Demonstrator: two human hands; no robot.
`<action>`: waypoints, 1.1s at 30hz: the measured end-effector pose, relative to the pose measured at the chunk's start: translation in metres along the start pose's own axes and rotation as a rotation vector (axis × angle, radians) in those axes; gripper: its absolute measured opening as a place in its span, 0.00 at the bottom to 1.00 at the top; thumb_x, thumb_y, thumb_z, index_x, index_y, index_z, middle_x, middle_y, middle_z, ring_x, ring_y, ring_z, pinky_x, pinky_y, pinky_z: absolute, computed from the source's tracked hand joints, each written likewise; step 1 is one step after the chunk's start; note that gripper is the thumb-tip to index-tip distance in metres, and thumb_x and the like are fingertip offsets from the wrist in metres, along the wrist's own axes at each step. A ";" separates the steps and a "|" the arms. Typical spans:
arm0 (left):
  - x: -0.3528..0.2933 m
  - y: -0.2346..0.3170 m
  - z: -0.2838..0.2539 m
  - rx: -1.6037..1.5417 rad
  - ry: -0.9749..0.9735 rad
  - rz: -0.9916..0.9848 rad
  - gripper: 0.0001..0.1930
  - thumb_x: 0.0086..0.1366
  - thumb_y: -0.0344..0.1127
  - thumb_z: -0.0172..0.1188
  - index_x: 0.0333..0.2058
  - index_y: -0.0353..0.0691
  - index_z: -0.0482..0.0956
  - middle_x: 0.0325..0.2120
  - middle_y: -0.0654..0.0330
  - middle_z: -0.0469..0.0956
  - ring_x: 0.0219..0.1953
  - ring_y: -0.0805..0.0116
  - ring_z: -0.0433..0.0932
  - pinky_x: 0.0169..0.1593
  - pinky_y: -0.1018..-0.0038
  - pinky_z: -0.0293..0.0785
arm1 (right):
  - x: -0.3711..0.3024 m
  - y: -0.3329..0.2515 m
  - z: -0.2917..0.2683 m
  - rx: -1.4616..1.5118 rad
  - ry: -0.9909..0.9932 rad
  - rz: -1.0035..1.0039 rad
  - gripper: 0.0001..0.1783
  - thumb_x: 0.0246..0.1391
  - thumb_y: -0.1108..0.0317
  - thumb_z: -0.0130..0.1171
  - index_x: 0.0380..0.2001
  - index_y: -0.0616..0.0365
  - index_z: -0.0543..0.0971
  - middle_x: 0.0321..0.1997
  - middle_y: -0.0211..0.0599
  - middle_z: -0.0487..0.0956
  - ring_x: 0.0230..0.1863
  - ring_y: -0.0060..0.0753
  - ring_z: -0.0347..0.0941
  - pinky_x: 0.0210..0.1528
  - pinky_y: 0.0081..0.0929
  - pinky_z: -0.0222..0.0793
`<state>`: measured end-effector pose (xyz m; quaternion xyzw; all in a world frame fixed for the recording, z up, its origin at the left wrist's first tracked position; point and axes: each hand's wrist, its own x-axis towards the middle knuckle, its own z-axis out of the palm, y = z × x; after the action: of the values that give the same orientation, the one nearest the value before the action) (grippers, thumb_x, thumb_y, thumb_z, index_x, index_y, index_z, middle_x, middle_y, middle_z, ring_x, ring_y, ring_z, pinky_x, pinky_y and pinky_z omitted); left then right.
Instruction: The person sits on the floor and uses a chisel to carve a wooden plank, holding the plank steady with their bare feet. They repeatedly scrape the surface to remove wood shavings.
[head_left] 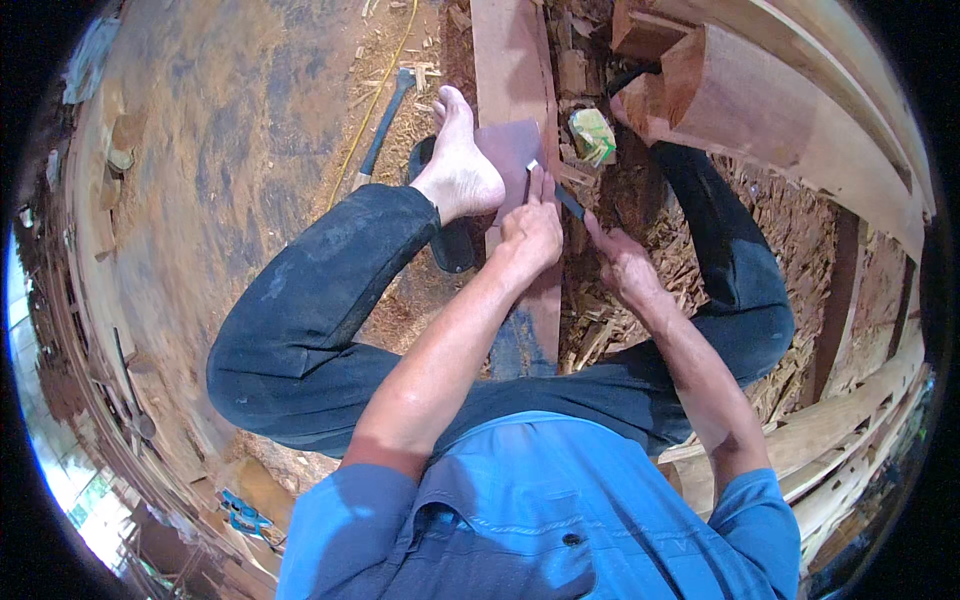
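Note:
My right hand (627, 268) is closed around the dark shaft of a chisel (570, 202), index finger stretched along it. The chisel's bright tip touches a reddish-brown flat sheet, perhaps sandpaper (510, 143), lying on a long wooden plank (512, 50). My left hand (533, 228) presses two outstretched fingers down on the blade close to the tip. My bare left foot (462, 160) rests beside the sheet, its heel over the sheet's near left edge. The end of the handle is hidden under my right hand.
Left of my foot lies a hammer-like tool with a dark handle (385, 125), beside a yellow cord (383, 80). A crumpled pale-green packet (592, 136) sits right of the plank. Large timber (790, 105) stands at upper right. Wood chips (780, 230) cover the ground around my right leg.

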<state>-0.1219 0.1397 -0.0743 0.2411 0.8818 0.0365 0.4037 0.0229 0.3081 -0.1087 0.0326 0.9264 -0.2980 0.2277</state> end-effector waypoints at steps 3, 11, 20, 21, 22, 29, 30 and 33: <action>0.011 -0.006 -0.025 0.028 0.064 0.071 0.39 0.63 0.32 0.46 0.70 0.27 0.42 0.72 0.41 0.38 0.55 0.45 0.76 0.60 0.59 0.72 | 0.028 0.002 0.003 0.036 0.159 -0.101 0.52 0.47 0.81 0.52 0.72 0.25 0.53 0.49 0.57 0.75 0.49 0.60 0.75 0.53 0.45 0.73; -0.018 0.005 -0.007 0.082 0.055 0.095 0.37 0.64 0.32 0.46 0.70 0.30 0.45 0.72 0.42 0.40 0.60 0.44 0.72 0.61 0.59 0.71 | 0.006 -0.002 0.010 -0.032 0.081 -0.024 0.51 0.47 0.82 0.49 0.72 0.27 0.53 0.50 0.54 0.76 0.49 0.60 0.75 0.54 0.44 0.72; 0.011 -0.002 -0.038 -0.087 0.108 -0.016 0.38 0.63 0.31 0.47 0.69 0.29 0.45 0.72 0.40 0.40 0.56 0.42 0.75 0.58 0.57 0.74 | 0.046 -0.001 0.003 0.064 0.214 -0.125 0.50 0.46 0.82 0.50 0.72 0.30 0.56 0.44 0.60 0.75 0.44 0.63 0.75 0.48 0.47 0.73; 0.000 -0.002 -0.029 -0.054 0.068 -0.027 0.38 0.63 0.31 0.47 0.70 0.29 0.44 0.72 0.41 0.39 0.56 0.43 0.75 0.58 0.57 0.74 | 0.031 -0.007 0.001 0.053 0.116 -0.097 0.49 0.45 0.83 0.50 0.71 0.33 0.58 0.44 0.60 0.76 0.44 0.63 0.75 0.49 0.46 0.73; -0.010 0.000 -0.017 -0.033 0.033 -0.013 0.39 0.63 0.31 0.46 0.70 0.29 0.42 0.72 0.41 0.38 0.56 0.43 0.75 0.58 0.58 0.74 | 0.013 -0.009 -0.002 0.035 0.023 -0.056 0.49 0.44 0.84 0.49 0.71 0.36 0.59 0.43 0.59 0.76 0.44 0.63 0.75 0.49 0.46 0.72; 0.017 -0.010 -0.032 -0.067 0.143 0.001 0.38 0.62 0.31 0.46 0.69 0.27 0.43 0.72 0.40 0.36 0.57 0.43 0.75 0.61 0.61 0.71 | 0.048 0.002 0.009 0.165 0.262 -0.146 0.38 0.57 0.70 0.53 0.70 0.32 0.60 0.42 0.55 0.76 0.37 0.54 0.76 0.45 0.48 0.72; 0.024 -0.011 -0.040 -0.039 0.214 0.053 0.38 0.63 0.31 0.46 0.69 0.25 0.44 0.72 0.39 0.37 0.57 0.41 0.74 0.62 0.60 0.70 | 0.059 0.007 0.006 0.232 0.208 -0.062 0.36 0.60 0.67 0.52 0.70 0.31 0.60 0.41 0.54 0.77 0.36 0.53 0.75 0.44 0.48 0.72; 0.022 -0.015 -0.008 0.188 0.177 0.153 0.36 0.63 0.33 0.48 0.66 0.20 0.49 0.71 0.35 0.41 0.62 0.42 0.70 0.62 0.57 0.70 | 0.050 0.009 0.010 0.309 0.033 0.086 0.32 0.65 0.59 0.50 0.71 0.31 0.58 0.39 0.53 0.76 0.33 0.51 0.72 0.41 0.47 0.70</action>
<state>-0.1462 0.1372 -0.0882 0.3400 0.8925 0.0055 0.2962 -0.0163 0.3056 -0.1428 0.1116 0.8708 -0.4266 0.2172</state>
